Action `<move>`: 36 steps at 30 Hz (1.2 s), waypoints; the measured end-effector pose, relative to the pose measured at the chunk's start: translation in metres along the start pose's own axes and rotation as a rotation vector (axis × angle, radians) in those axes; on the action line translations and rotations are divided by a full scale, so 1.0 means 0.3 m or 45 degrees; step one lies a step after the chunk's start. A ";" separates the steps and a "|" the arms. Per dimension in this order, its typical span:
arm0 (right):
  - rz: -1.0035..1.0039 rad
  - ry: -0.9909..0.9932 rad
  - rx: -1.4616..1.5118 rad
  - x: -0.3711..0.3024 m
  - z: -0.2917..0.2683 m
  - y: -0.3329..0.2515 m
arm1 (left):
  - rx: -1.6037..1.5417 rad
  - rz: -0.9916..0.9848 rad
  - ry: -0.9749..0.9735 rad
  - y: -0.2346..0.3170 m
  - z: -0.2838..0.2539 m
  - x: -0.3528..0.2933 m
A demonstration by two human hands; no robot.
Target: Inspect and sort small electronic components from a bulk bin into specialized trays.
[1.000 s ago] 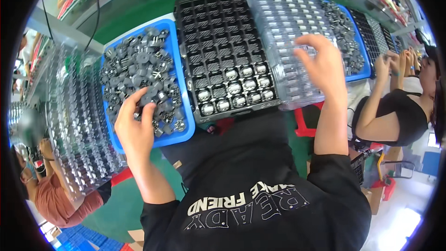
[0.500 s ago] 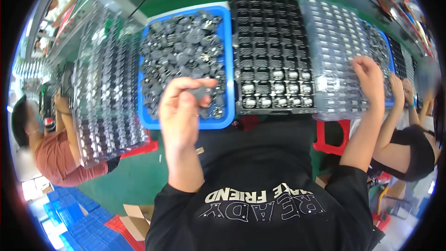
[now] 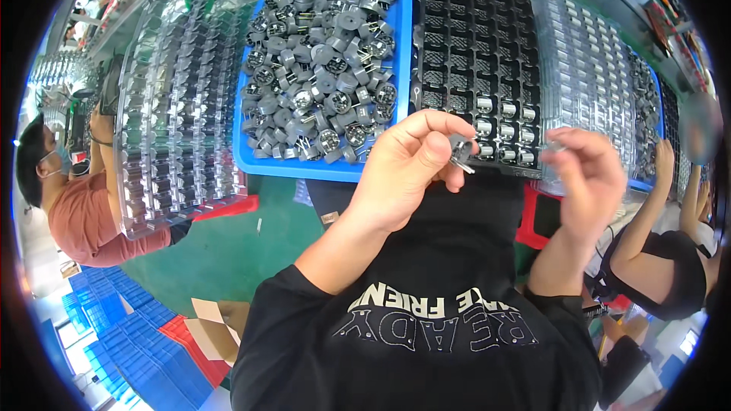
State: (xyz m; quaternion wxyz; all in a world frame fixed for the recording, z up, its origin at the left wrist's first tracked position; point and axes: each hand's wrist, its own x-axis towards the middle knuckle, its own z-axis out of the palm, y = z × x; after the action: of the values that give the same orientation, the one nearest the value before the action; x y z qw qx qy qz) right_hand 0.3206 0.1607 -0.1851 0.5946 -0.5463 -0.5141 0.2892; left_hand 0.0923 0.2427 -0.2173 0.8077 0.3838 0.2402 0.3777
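Between the thumb and fingers of my left hand (image 3: 403, 171) is a round grey part with metal pins (image 3: 461, 151), its pins pointing down and right. Facing it, my right hand (image 3: 590, 179) pinches a small shiny part (image 3: 556, 147), blurred by motion. A gap separates the two parts. Behind my left hand stands a blue bin (image 3: 404, 53) heaped with loose grey pinned parts (image 3: 320, 53). Beyond both hands lies a black compartment tray (image 3: 417, 38); silvery cylinders (image 3: 506, 132) fill several of its near pockets.
A clear plastic tray (image 3: 567, 61) with rows of silvery pieces lies right of the black one. Stacked clear trays (image 3: 179, 106) stand at the left. Co-workers sit on both sides, one in a rust-coloured shirt (image 3: 80, 217). A red stool (image 3: 531, 221) shows below the trays.
My left hand has moved right, away from the bin, carrying the grey part. My right hand has come back from the clear tray, leftward and nearer, with the shiny part. The view has shifted slightly.
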 end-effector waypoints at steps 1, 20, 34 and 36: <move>-0.022 -0.031 0.107 -0.024 0.055 -0.015 | -0.003 -0.006 -0.003 -0.009 0.014 0.002; -0.572 -0.107 -0.428 -0.047 0.224 -0.040 | 0.133 0.334 0.041 -0.035 0.053 -0.018; -0.381 -0.142 -0.304 -0.036 0.258 -0.021 | 0.039 0.438 0.127 -0.085 -0.006 -0.043; -0.360 -0.196 -0.386 -0.011 0.242 -0.034 | 0.210 0.395 0.117 -0.067 -0.032 -0.044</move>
State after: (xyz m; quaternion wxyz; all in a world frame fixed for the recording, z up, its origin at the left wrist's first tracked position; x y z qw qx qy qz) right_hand 0.2501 0.1810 -0.1856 0.4994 -0.5282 -0.6670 0.1634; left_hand 0.0865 0.2280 -0.2379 0.6937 0.4634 0.2449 0.4940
